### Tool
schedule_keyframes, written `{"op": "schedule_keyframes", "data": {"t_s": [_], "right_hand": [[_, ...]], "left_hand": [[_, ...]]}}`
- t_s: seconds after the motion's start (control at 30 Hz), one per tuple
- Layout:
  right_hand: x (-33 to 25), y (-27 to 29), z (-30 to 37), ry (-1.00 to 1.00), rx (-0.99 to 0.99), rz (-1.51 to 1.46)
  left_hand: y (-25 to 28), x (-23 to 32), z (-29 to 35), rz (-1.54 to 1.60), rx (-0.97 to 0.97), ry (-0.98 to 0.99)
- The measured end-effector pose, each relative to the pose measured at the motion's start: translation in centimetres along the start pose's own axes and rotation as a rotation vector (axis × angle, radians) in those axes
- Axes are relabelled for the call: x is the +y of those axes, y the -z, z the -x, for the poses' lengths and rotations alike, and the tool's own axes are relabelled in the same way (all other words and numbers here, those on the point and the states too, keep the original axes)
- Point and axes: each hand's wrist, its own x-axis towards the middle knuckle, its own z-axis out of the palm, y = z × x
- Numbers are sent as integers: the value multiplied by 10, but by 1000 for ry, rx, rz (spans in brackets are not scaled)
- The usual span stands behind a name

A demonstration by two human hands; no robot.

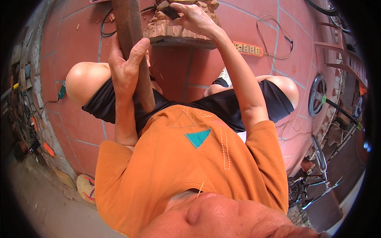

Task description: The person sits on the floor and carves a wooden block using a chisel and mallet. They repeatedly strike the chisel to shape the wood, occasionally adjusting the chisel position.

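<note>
Up top, right hand presses on carved wood block.

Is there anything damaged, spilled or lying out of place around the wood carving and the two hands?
Wood chips lie scattered on the red tiled floor beside the carving, and cables trail loosely across it. Nothing looks broken.

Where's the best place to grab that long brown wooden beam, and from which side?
Probably mid-length, where the left hand already wraps the long brown wooden beam. It stands steeply between the knees, its faces bare there, so come from its left side, fingers curling round. Its top end lies close beside the rough carved wooden block under the right hand.
</note>
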Motion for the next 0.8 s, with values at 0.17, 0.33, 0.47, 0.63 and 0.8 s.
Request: {"op": "schedule_keyframes", "data": {"t_s": [0.17, 0.33, 0.47, 0.63, 0.8], "right_hand": [[-11, 5, 1, -46, -36, -2], [-8, 6, 0, -46, -51, -5], [-14, 8, 3, -65, -44, 11], [-13, 7, 4, -76, -29, 53], [28, 4, 8, -48, 10, -310]], "left_hand": [[14, -39, -15, -580, -174, -256], [7, -5, -4, 17, -87, 103], [4, -7, -5, -40, 47, -9], [9, -23, -5, -290, -174, 94], [13, -16, -5, -41, -148, 225]]}}
